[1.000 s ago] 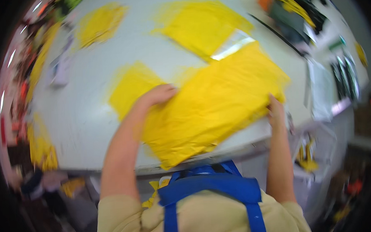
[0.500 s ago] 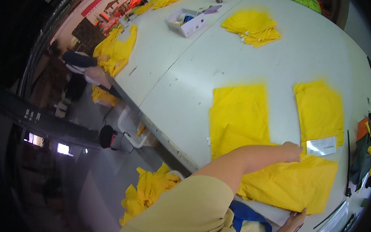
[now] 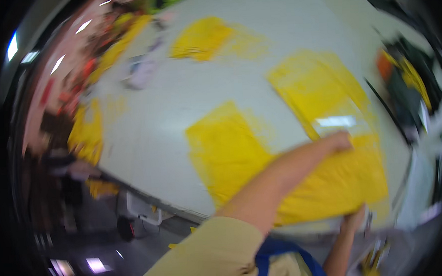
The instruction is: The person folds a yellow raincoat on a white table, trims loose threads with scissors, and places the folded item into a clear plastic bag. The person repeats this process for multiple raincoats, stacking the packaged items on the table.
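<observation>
Lying at 4 o'clock on the broad pale counter, a wrinkled yellow fabric panel spans both hands. The bare left hand, at 3 o'clock, meets its far side with fingers apparently curled; the bare right hand, at 4 o'clock, meets its near edge. Blur prevents telling whether either grips; contact on opposite sides probably steadies the cloth. Just beyond the left hand lies a shiny pale rectangular sheet, perhaps left uncovered for visibility. At 10 o'clock, a small white box has contents too blurred to identify. At 8 o'clock, past the counter's edge, stands a white plastic tub, its contents unclear.
</observation>
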The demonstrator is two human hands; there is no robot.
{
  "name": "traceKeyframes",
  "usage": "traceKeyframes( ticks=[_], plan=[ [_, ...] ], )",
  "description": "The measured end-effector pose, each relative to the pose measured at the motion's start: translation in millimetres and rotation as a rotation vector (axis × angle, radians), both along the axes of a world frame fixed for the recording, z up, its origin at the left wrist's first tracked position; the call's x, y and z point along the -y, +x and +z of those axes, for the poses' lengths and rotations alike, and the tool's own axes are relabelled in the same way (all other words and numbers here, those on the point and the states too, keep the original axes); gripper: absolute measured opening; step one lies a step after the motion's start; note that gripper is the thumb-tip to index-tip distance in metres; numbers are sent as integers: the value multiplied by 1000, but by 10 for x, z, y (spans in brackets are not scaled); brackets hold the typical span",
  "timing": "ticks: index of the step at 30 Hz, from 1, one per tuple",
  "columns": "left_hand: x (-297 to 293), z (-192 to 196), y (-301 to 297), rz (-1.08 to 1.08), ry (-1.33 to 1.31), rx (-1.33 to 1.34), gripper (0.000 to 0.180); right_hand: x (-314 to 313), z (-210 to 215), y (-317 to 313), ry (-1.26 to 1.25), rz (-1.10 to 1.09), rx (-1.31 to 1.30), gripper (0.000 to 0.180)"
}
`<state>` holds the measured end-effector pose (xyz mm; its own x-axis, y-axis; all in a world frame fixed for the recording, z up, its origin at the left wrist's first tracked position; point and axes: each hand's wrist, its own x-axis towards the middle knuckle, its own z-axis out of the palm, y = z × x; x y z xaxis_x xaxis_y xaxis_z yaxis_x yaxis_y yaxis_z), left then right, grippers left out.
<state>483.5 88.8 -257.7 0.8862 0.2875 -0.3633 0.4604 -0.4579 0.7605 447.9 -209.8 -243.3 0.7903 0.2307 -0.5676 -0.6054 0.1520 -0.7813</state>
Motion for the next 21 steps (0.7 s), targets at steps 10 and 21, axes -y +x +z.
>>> traceKeyframes(
  ticks=[10, 21],
  plan=[
    [-134, 912, 124, -6, -500, -246, 51, -239, 546, 240, 123, -163, -114, 33],
    [46, 1088, 135, 96, -167, -95, 53, -146, 558, 268, -80, -182, 214, 43]
  ],
)
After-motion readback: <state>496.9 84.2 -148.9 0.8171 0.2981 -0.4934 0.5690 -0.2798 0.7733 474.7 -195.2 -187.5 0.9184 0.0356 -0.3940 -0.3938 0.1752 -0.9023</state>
